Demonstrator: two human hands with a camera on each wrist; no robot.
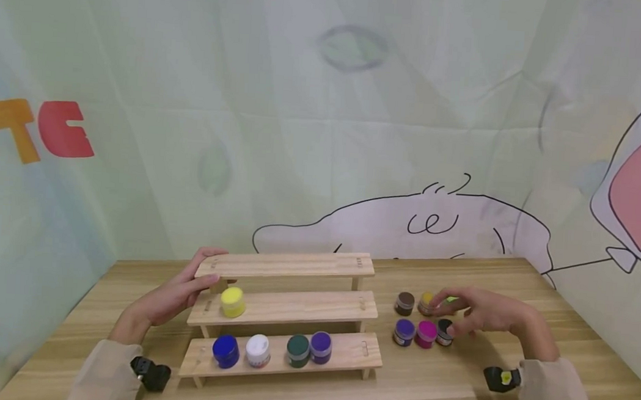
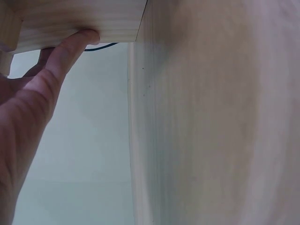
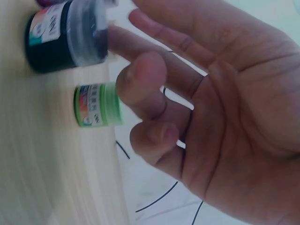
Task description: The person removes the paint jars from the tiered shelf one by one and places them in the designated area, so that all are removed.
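Observation:
A three-tier wooden display rack [image 1: 308, 311] stands on the table. My left hand [image 1: 174, 292] grips its upper left end, thumb in front and fingers behind. To the rack's right, my right hand [image 1: 492, 311] hovers over a cluster of paint jars, its fingers loosely bent around nothing. Its fingertips are nearest the ochre jar [image 1: 425, 304] and the black jar [image 1: 444, 333]; contact cannot be told. A light green jar [image 3: 96, 105] is partly hidden by this hand in the head view. Brown [image 1: 405, 303], purple [image 1: 404, 332] and magenta [image 1: 426, 334] jars stand alongside.
On the rack's middle tier is a yellow jar [image 1: 233, 303]. Blue [image 1: 225, 351], white [image 1: 258, 350], dark green [image 1: 298, 351] and violet [image 1: 320, 347] jars line the bottom tier. A printed curtain [image 1: 324, 133] hangs behind the wooden table [image 1: 425, 384].

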